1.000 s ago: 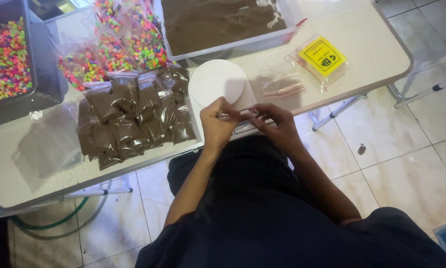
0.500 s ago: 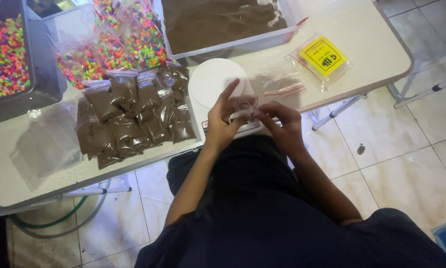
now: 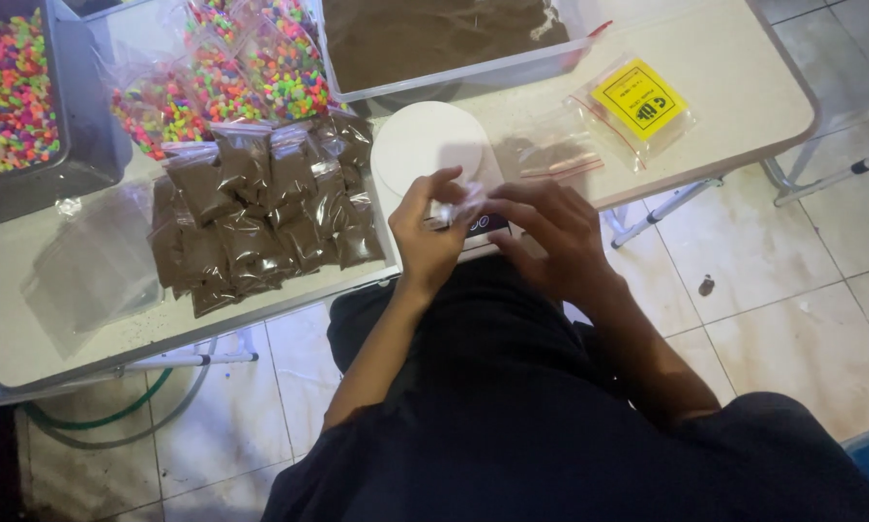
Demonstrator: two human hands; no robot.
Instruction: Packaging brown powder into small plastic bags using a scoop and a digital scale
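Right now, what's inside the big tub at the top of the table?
The tub holds brown powder, heaped across it. What lies under the powder is covered, and the tub's far side runs out of the picture.

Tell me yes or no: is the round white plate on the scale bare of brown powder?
Yes, the round white plate shows only its plain white top, with the brown powder bags lying to its left.

Dark clothing, bare forearms, no rings or watch.
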